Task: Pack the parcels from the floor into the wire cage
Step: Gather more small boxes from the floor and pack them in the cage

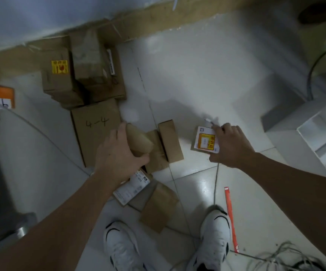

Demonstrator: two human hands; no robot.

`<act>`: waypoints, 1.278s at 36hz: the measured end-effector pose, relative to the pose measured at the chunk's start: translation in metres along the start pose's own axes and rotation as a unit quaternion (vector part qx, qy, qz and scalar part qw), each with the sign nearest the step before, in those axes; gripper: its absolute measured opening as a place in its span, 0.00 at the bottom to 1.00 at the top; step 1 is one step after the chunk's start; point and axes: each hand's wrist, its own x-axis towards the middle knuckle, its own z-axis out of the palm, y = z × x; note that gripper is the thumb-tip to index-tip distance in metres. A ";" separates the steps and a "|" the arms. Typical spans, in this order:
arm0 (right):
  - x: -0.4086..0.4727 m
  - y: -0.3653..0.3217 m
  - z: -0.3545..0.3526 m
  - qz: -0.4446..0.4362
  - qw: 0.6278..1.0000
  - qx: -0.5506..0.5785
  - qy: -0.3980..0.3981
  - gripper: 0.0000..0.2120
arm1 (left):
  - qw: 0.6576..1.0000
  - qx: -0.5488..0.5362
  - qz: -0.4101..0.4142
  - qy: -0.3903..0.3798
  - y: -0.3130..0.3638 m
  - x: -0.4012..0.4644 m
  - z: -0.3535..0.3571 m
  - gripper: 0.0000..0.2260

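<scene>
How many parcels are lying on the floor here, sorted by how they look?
Plain brown cardboard boxes: 5, among them the box marked 4-4 and the box with a yellow sticker.
Brown paper packets: 3, one under the left hand.
White-labelled parcels: 2, one under the right hand.
Total: 10, though the stacked boxes by the wall are hard to separate.

A glossy white tiled floor (197,75) was lit dimly, with a bright glare seen near the bottom. A brown skirting (158,18) was run along a pale wall (41,16). Grey cabinets (287,106) were set at the right.
</scene>
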 end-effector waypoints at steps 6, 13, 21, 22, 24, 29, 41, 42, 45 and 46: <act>-0.077 -0.008 -0.112 0.058 0.996 0.054 0.045 0.42 | 0.993 -0.077 -0.090 0.023 0.029 -0.048 -0.095 0.53; -0.154 -0.055 -0.297 0.050 0.995 0.061 0.060 0.45 | 0.994 -0.051 -0.075 0.068 0.074 -0.120 -0.253 0.50; -0.264 -0.147 -0.546 -0.014 0.993 0.009 0.120 0.43 | 0.990 -0.011 -0.024 0.140 0.108 -0.204 -0.503 0.52; -0.281 -0.158 -0.578 -0.019 0.992 0.019 0.125 0.43 | 0.990 -0.001 -0.018 0.143 0.111 -0.217 -0.536 0.52; -0.316 -0.180 -0.638 -0.037 0.989 0.023 0.139 0.44 | 0.989 0.013 -0.003 0.145 0.116 -0.245 -0.601 0.49; -0.398 -0.231 -0.756 -0.084 0.976 0.021 0.198 0.42 | 0.989 0.006 0.038 0.146 0.122 -0.331 -0.734 0.38; -0.507 -0.347 -0.849 -0.308 0.889 -0.110 0.320 0.46 | 0.978 0.043 -0.035 0.203 0.070 -0.542 -0.830 0.31; -0.512 -0.358 -0.851 -0.328 0.879 -0.119 0.324 0.46 | 0.974 0.043 -0.053 0.214 0.064 -0.557 -0.829 0.32; -0.528 -0.392 -0.850 -0.378 0.852 -0.161 0.326 0.43 | 0.962 0.026 -0.113 0.245 0.045 -0.602 -0.819 0.32; -0.533 -0.399 -0.849 -0.380 0.851 -0.166 0.323 0.43 | 0.961 0.021 -0.118 0.249 0.042 -0.611 -0.816 0.32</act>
